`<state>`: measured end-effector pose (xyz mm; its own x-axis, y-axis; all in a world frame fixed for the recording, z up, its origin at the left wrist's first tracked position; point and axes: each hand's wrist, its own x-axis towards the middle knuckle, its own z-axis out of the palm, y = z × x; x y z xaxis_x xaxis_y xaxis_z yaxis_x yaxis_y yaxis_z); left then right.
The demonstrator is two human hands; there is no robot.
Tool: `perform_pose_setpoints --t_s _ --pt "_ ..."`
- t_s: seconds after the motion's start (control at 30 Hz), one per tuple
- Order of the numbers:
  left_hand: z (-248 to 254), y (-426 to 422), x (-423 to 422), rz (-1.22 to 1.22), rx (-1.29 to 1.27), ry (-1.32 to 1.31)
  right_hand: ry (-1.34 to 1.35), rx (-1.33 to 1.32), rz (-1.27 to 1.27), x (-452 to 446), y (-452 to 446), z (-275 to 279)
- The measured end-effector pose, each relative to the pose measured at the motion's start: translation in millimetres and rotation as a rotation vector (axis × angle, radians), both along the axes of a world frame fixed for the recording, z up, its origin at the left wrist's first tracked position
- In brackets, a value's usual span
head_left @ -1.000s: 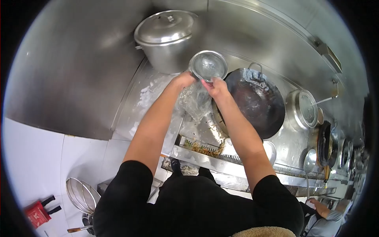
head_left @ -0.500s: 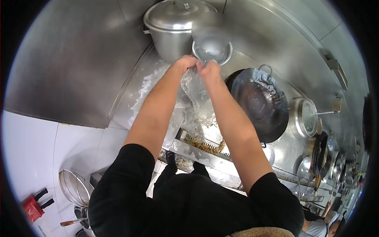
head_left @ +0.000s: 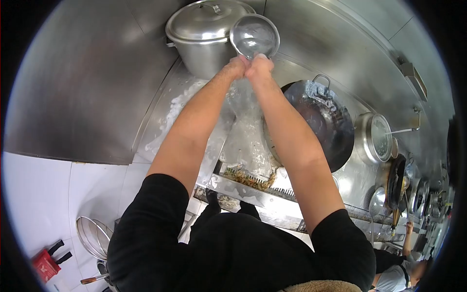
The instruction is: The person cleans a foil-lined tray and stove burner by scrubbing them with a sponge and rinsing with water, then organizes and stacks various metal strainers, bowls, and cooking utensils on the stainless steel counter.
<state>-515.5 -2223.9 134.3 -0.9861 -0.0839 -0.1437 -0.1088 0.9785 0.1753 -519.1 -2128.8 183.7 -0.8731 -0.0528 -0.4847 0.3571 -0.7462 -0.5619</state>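
Observation:
Both arms stretch forward over the wet steel counter (head_left: pixel 243 141). My left hand (head_left: pixel 237 66) and my right hand (head_left: pixel 260 63) come together, fingers closed on the near side of a round metal bowl (head_left: pixel 254 36). The bowl is raised and tilted so its shiny inside faces me; I cannot tell whether any water is left in it. Directly behind and to the left stands a big lidded stockpot (head_left: pixel 204 46). Below my hands, water and white foam (head_left: pixel 170 117) lie on the counter. A dark wok (head_left: pixel 326 124) sits beside my right forearm.
Food scraps (head_left: pixel 248 178) lie along the drain grate at the counter's front edge. Right of the wok, a tap (head_left: pixel 416 119) runs into a metal pot (head_left: pixel 378 137). A ladle (head_left: pixel 377 200) and more pans stand farther right, near another person (head_left: pixel 394 272). Strainers (head_left: pixel 92 236) are low at left.
The bowl has moved up and away from me, with both hands on it. Water that was splashing over the counter under my hands has spread and thinned toward the drain.

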Motion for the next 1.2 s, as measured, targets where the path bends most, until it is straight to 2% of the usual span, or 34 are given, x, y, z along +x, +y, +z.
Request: perform_pose_setpoints --t_s 0.03,0.07,0.13,0.23,0.33,0.4,0.43,0.47,0.5,0.53,0.57,0.6,0.67,0.7,0.8,0.83,0.87,0.9,0.93,1.0,1.1,1.2 --pt "-1 2 -4 -0.039 -0.204 -0.044 0.026 0.009 0.000 -1 -1 -1" --pt "-3 2 -4 -0.077 -0.127 -0.023 0.050 -0.021 0.009 -3 2 -2" --pt "23 10 19 -0.158 0.033 0.015 0.099 -0.078 0.020 -1 13 0" --pt "24 21 14 -0.034 0.170 0.027 0.287 0.192 0.011 1 36 14" --pt "50 46 34 -0.124 0.105 0.138 0.524 0.286 -0.045 -22 94 14" --pt "49 48 37 -0.283 -0.034 0.311 0.616 0.339 -0.135 -32 141 18" --pt "84 69 55 -0.264 -0.115 0.240 0.662 0.382 -0.208 -40 178 22" --pt "71 67 50 -0.293 -0.268 0.357 0.767 0.496 -0.244 -50 215 11" --pt "64 66 52 -0.403 -0.235 0.570 0.766 0.559 -0.304 -56 253 3" --pt "77 79 63 -0.368 -0.256 0.520 0.712 0.611 -0.347 -61 293 0" --pt "93 93 72 -0.244 -0.226 0.385 0.616 0.644 -0.334 -39 330 23" --pt "108 97 75 -0.240 -0.229 0.257 0.598 0.757 -0.463 -34 378 25" --pt "126 103 86 -0.215 -0.308 0.263 0.553 0.927 -0.625 -30 443 9" --pt "132 103 89 -0.166 -0.317 0.267 0.410 1.005 -0.514 -38 490 -5" --pt "135 85 90 -0.070 -0.317 0.263 0.115 1.787 -0.610 -87 609 -89" --pt "128 73 89 -0.084 -0.234 0.355 -0.070 1.719 -0.476 -83 631 -76" --pt "116 55 89 -0.095 -0.155 0.446 -0.112 1.816 -0.580 -96 651 -91" --pt "105 42 93 -0.106 -0.080 0.535 -0.226 1.730 -0.565 -105 669 -90" --pt "97 36 99 -0.043 -0.005 0.527 -0.315 1.697 -0.619 -117 686 -92" --pt "84 27 116 0.079 0.148 0.502 -0.307 1.743 -0.653 -133 717 -98" --pt "62 28 138 0.353 0.283 0.384 -0.472 1.763 -0.578 -165 755 -115" --pt "52 53 145 0.453 0.043 0.355 -0.652 1.694 -0.537 -192 777 -140"
